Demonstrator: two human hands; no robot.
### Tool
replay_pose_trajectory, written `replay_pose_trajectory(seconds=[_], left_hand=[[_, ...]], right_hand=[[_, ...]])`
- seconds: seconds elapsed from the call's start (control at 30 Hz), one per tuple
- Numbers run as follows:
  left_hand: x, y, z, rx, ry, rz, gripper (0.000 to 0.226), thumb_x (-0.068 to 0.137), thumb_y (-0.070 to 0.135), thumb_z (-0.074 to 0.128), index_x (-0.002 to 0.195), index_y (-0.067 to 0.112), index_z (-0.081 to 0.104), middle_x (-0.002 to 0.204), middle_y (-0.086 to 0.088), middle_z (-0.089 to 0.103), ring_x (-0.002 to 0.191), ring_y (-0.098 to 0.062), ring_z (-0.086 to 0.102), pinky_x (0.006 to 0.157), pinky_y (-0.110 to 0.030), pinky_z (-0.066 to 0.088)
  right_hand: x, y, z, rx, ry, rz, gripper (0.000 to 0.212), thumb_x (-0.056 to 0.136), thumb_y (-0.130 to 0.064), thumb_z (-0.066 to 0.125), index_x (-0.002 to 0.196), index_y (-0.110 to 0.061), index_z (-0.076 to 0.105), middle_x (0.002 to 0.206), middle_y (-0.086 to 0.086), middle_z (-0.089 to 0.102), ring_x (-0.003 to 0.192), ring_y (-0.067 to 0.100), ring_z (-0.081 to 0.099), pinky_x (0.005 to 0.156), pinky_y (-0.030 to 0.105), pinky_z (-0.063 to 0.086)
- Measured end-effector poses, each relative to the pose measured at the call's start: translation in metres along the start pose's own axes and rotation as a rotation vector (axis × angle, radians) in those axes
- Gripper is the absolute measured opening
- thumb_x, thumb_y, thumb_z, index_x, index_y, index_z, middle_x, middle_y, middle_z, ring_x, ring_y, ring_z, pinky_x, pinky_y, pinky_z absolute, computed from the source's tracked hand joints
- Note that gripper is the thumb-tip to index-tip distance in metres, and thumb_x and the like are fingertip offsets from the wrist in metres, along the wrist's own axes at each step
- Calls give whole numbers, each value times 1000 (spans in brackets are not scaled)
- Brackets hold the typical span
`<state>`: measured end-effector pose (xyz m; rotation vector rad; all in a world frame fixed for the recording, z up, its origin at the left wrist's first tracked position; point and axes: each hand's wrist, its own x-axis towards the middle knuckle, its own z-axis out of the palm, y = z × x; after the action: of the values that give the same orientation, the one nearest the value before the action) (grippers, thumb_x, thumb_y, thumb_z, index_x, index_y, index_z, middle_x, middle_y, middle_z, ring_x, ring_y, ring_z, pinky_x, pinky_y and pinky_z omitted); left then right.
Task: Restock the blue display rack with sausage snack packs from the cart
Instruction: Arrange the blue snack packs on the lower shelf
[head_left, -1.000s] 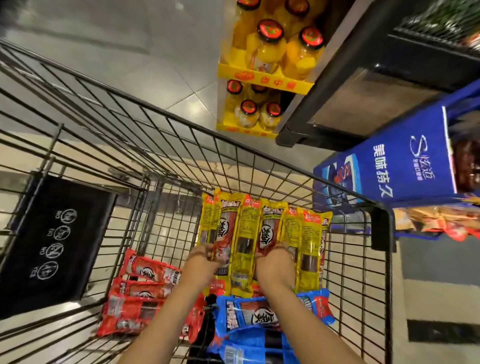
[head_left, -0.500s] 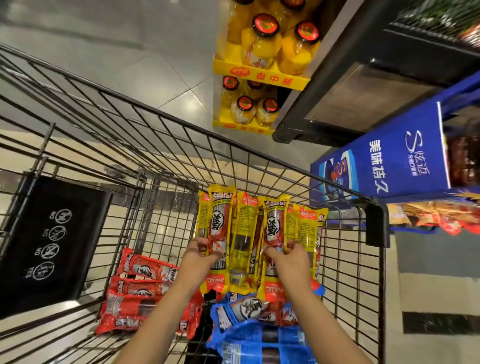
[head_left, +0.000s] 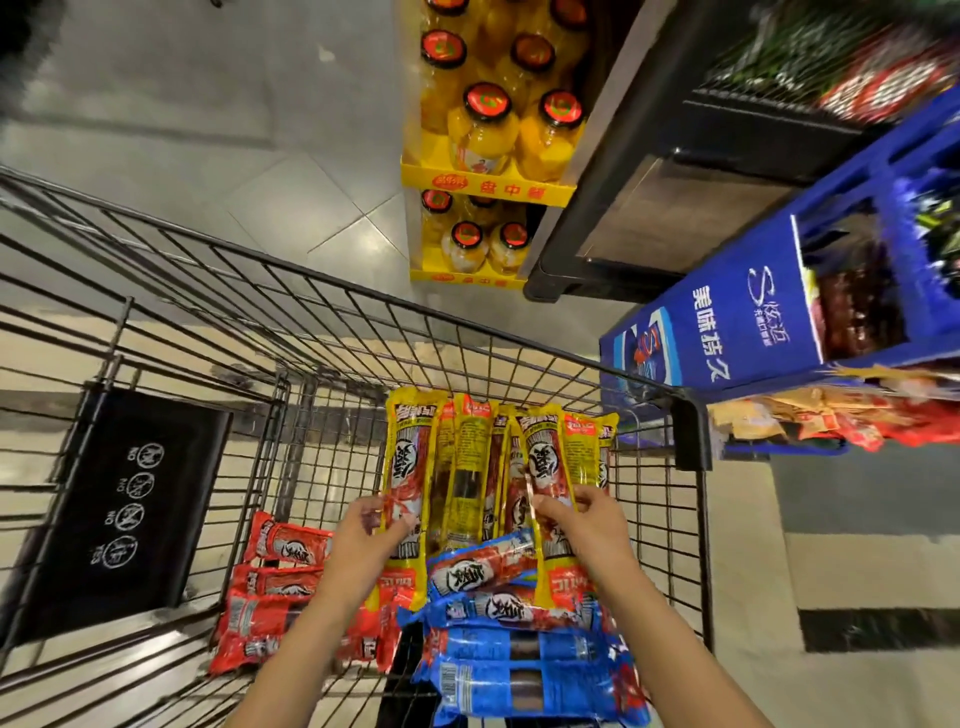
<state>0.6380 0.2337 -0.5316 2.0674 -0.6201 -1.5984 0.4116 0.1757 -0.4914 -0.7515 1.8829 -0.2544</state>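
Both hands (head_left: 488, 525) grip yellow packs (head_left: 467, 478), hiding their lower halves.

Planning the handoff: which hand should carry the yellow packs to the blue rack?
Right hand, likely: it grips the yellow sausage packs on the side nearest the blue display rack. Left hand is farther.

yellow packs (head_left: 498, 483): fanned bunch, upright, lifted inside the cart (head_left: 322, 291)
blue rack (head_left: 753, 312): right, just beside the cart

Yellow sausage packs (head_left: 498, 483); red packs (head_left: 270, 597); blue packs (head_left: 524, 654); blue rack (head_left: 727, 322); black cart (head_left: 311, 322).
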Motion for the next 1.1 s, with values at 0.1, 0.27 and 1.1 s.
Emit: replay_pose_trajectory(seconds=[0.1, 0.27, 1.1], left_hand=[[-18, 9, -6, 0, -8, 0, 42, 83, 29, 69, 116, 20, 46, 121, -7, 50, 109, -22, 50, 91, -34, 40], [-64, 40, -11, 54, -71, 101, 44, 83, 28, 68, 120, 22, 46, 127, -9, 49, 109, -20, 50, 91, -34, 41], [-323, 167, 346, 31, -441, 396, 60, 63, 34, 77, 112, 3, 61, 85, -6, 74, 73, -15, 69, 63, -23, 51]], right_hand=[[-15, -5, -11, -6, -23, -1, 49, 76, -35, 77, 112, -8, 59, 100, 7, 69, 89, 24, 66, 86, 42, 54], [-50, -11, -42, 106, -48, -52, 36, 74, -27, 79, 102, -15, 61, 89, 2, 71, 84, 21, 68, 86, 42, 54], [-164, 167, -452, 514, 171, -459, 19, 81, -9, 71, 97, -14, 62, 75, -4, 72, 66, 5, 66, 62, 16, 50]])
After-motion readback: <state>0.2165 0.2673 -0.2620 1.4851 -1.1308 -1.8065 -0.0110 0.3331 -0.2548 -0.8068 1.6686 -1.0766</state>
